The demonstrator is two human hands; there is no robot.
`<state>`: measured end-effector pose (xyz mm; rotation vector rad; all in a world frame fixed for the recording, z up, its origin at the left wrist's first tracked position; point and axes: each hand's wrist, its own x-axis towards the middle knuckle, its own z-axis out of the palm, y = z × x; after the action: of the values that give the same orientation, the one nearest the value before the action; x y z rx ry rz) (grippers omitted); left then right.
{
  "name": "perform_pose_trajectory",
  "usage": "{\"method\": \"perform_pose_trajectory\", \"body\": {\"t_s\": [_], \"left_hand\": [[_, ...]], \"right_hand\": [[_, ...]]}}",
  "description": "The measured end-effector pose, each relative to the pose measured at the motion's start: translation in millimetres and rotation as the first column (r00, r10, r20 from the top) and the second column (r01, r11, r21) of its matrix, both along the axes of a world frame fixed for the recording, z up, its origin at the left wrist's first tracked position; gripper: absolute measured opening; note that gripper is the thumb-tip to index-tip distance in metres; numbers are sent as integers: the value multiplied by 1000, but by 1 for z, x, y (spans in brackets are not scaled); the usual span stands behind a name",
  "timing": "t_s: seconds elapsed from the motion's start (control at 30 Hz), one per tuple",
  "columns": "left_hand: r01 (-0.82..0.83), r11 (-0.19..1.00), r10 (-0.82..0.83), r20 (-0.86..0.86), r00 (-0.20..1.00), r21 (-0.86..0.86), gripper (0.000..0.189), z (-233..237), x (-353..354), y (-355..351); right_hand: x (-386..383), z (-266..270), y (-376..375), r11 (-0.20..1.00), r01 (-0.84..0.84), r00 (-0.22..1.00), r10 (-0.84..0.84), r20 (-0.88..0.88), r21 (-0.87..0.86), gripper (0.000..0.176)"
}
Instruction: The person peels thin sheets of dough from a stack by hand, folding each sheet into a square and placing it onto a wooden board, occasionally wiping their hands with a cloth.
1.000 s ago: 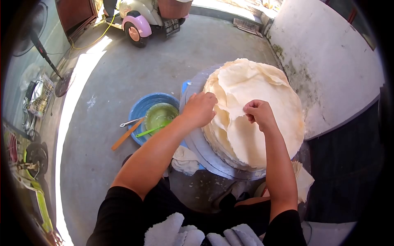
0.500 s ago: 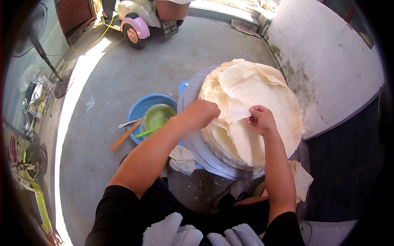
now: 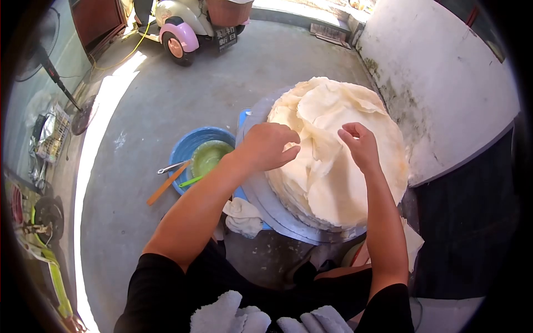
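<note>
In front of me a tall stack of thin, pale, round pancake sheets [image 3: 347, 194] lies on a round grey board. The top sheets are wrinkled, and a loose fold [image 3: 323, 145] stands up between my hands. My left hand [image 3: 271, 145] hovers over the stack's left edge, thumb and fingers parted, with nothing visible in it. Above the right part of the stack is my right hand [image 3: 361, 145], its fingers bent and the thumb apart from them, also with no sheet in it.
At left on the floor, a blue basin [image 3: 180, 150] holds a green bowl [image 3: 210, 156], a wooden stick [image 3: 166, 186] and a green-handled tool. A crumpled cloth [image 3: 243, 217] lies by the board. A white wall [image 3: 438, 100] rises at right; a scooter [image 3: 183, 33] and fan [image 3: 53, 72] stand farther off.
Both hands have let go of the thin sheet they pinched and risen slightly off it. The fingers have parted, and the sheet now rests in a fold on the stack.
</note>
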<state>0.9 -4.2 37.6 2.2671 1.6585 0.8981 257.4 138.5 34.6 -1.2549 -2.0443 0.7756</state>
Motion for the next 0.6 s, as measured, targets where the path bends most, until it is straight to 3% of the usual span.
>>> {"method": "perform_pose_trajectory", "body": {"t_s": [0.03, 0.07, 0.1, 0.13, 0.2, 0.23, 0.3, 0.33, 0.4, 0.43, 0.5, 0.6], "left_hand": [[-72, 997, 70, 75, 995, 27, 21, -2, -1, 6], [-145, 988, 137, 151, 979, 48, 24, -2, -3, 11], [-237, 970, 243, 198, 950, -54, 30, 1, -1, 17], [-237, 970, 243, 202, 949, -52, 30, -2, -1, 24], [-345, 934, 358, 199, 912, -99, 35, -18, 2, 40], [-343, 935, 355, 205, 912, -93, 35, -19, 3, 45], [-401, 886, 438, 136, 889, -232, 37, -18, 3, 54], [-404, 886, 441, 143, 886, -227, 37, -16, 3, 56], [-393, 868, 445, 126, 886, -303, 40, -12, 2, 60], [-394, 868, 446, 130, 885, -302, 40, -15, 2, 64], [-348, 896, 429, 337, 838, -274, 38, -22, 2, 72], [-249, 909, 395, 496, 773, -336, 31, -23, -3, 83]], "right_hand": [[-15, 6, -7, 995, -72, 997, 70, 31, 64, 52], [-30, 12, -15, 985, -114, 979, 89, 186, 131, 65], [-43, 14, -17, 965, -183, 934, 111, 340, 188, 71], [-56, 14, -19, 950, -232, 895, 125, 427, 207, 71], [-77, 1, -9, 937, -250, 862, 102, 496, 242, 48], [-85, 0, -3, 936, -250, 861, 98, 500, 248, 48], [-98, -2, 10, 985, -147, 833, 74, 548, 89, 25], [-98, -7, 17, 984, -151, 831, 73, 552, 97, 25], [-95, -13, 24, 980, -139, 960, 98, 264, 142, 15], [-92, -12, 26, 979, -142, 959, 99, 267, 145, 15], [-88, -5, 29, 986, -163, 984, 159, -85, -38, 15], [-81, 10, 29, 966, -210, 964, 178, -199, -151, 14]]}}
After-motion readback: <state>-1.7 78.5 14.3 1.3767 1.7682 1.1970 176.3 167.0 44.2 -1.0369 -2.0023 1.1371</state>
